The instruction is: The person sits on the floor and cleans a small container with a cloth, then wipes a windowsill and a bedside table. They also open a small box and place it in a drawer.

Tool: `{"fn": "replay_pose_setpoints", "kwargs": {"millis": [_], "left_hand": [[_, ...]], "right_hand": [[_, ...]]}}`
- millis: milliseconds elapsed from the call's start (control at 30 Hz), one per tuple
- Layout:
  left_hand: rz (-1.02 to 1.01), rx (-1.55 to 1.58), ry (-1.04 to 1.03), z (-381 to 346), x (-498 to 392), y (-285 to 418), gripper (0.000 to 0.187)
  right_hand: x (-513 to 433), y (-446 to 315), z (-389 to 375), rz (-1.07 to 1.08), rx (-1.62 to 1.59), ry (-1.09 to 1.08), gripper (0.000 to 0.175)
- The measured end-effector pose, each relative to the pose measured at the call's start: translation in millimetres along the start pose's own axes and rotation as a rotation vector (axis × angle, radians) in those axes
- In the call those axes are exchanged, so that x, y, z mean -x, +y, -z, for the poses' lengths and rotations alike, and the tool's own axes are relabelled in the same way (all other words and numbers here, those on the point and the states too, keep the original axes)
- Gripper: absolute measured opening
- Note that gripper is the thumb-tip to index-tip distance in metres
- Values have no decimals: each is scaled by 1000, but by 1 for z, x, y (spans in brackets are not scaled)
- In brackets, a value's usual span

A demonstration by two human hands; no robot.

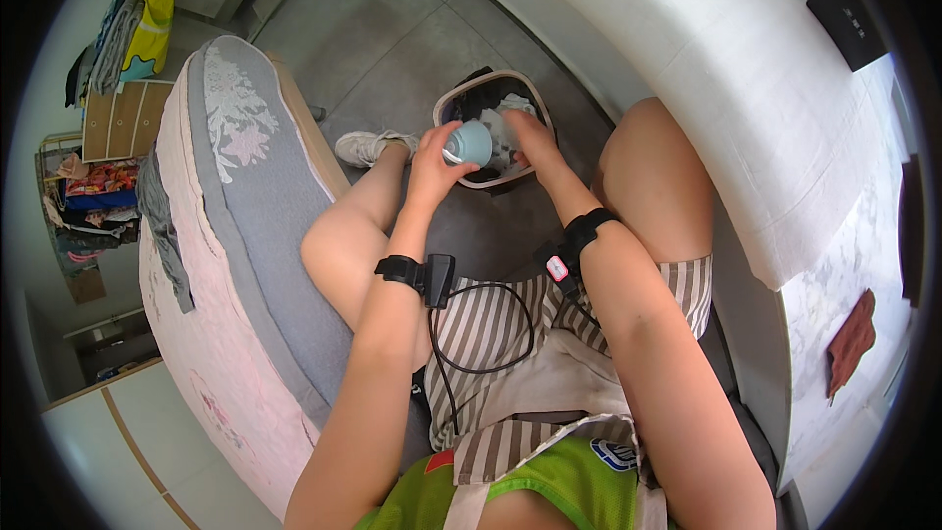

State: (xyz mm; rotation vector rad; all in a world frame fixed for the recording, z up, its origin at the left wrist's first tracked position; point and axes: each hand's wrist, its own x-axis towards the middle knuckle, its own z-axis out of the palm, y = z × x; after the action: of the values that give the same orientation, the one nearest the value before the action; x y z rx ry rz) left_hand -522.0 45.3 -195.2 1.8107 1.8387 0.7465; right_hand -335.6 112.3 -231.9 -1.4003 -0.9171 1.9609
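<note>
My left hand grips a light blue cup-like container, tilted over a waste bin on the floor between my legs. The bin has a pale pinkish rim and a dark lining inside. Crumpled whitish waste, perhaps tissue, lies in it. My right hand is over the right side of the bin with its fingers apart. Its fingertips are close to the crumpled waste; whether they touch it is hard to tell. Nothing shows in that hand.
A bed with a grey and pink cover stands at my left. To my right is a table with a white cloth, bearing a black box and a brown cloth. A black cable loops across my lap. Grey floor tiles lie beyond the bin.
</note>
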Motion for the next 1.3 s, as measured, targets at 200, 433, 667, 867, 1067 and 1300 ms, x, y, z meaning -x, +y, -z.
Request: {"fn": "replay_pose_setpoints", "kwargs": {"millis": [200,433,667,867,1067,1300], "left_hand": [[199,393,-170,40,-20,-14,78],[276,613,-239,96,-41,-5,71],[307,551,-267,109,-46,2,72],[285,573,-273,104,-48,5,74],[277,584,-277,104,-48,6,72],[288,584,-269,104,-45,4,73]], "right_hand": [[16,-21,-8,173,-13,-93,66],[22,-44,-17,436,120,-205,74],[29,-49,-24,432,126,-217,79],[28,-47,-25,482,138,-211,78],[30,-47,-23,511,169,-189,76],[24,-45,-26,734,335,-111,71]]}}
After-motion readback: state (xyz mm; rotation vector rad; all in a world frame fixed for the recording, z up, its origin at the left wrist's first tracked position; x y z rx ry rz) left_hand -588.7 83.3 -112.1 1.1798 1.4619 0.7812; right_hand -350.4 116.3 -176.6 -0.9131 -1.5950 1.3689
